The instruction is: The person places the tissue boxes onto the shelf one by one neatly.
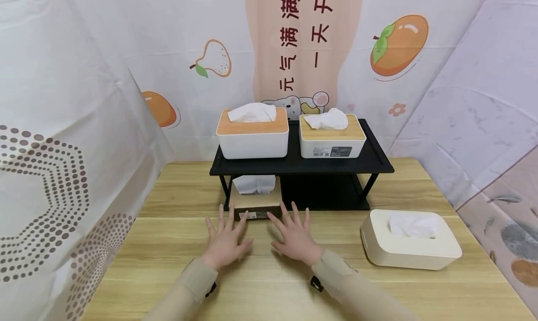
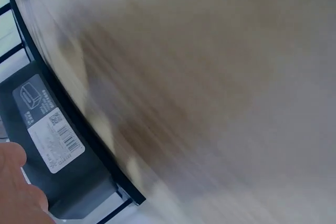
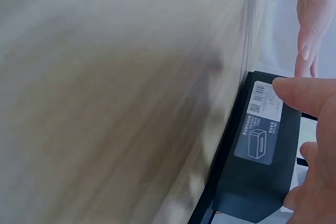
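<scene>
A dark-bodied tissue box with a pale wooden top and a white tissue sticking out stands on the lower shelf of a black two-tier rack, toward its left end. In front of its left corner is my left hand, with fingers straight and spread. My right hand lies likewise in front of its right corner. Neither hand holds anything; whether fingertips touch the box I cannot tell. Both wrist views show a label on the dark side of the tissue box, and the right wrist view shows fingers beside it.
Two white tissue boxes stand on the upper shelf: one with an orange-brown lid, one with a yellowish wooden lid. A cream tissue box sits on the wooden table at the right. A printed curtain hangs behind.
</scene>
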`<state>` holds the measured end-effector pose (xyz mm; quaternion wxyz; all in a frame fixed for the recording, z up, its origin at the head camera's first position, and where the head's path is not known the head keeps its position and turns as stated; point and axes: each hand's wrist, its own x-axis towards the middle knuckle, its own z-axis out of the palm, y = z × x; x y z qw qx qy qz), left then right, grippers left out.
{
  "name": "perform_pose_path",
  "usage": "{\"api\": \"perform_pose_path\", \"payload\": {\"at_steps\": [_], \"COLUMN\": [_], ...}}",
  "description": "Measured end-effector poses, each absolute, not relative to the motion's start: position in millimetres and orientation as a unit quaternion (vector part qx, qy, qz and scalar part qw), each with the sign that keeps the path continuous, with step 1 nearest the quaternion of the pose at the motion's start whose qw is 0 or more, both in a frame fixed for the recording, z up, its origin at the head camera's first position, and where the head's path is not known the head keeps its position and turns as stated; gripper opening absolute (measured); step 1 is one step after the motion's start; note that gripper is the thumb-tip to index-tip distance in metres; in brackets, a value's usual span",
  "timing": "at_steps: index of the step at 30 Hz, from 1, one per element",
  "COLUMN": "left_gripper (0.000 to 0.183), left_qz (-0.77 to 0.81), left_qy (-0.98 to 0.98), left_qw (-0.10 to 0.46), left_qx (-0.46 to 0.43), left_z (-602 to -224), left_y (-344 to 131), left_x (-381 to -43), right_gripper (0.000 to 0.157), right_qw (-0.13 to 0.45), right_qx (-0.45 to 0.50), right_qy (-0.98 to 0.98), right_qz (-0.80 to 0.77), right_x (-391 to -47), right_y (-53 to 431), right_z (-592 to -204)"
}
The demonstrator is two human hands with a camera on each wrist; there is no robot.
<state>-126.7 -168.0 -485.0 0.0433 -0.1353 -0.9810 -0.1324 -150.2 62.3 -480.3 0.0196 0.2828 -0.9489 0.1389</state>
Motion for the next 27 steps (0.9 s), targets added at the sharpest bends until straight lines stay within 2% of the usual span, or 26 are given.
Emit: {"api": "perform_pose_path", "payload": {"at_steps": [7,21,27], "left_gripper": [0.073,0.083,0.082], "left_qz": [-0.103,-0.073,-0.065], "left_qy": [-0.987,-0.993,-0.995], "left_qw": [0.031,0.034,-0.002], "left_qx": [-0.116,-0.09,-0.077], "left_z": [-486,-494,-493], "left_y": [-168,-163,-164], "left_x": [-149,-187,-193], "right_gripper": [0.077,0.075,0.072], "right_qw": [-0.002,-0.004,-0.023], "right_qx": [0.269,0.24,0.233], "right_qy": [-0.95,-0.961,-0.96], "right_qz": [0.158,0.141,0.151], "right_x": [-165,-199,-203], "right_y": [58,51,49], "right_z": [-479,-484,-480]}}
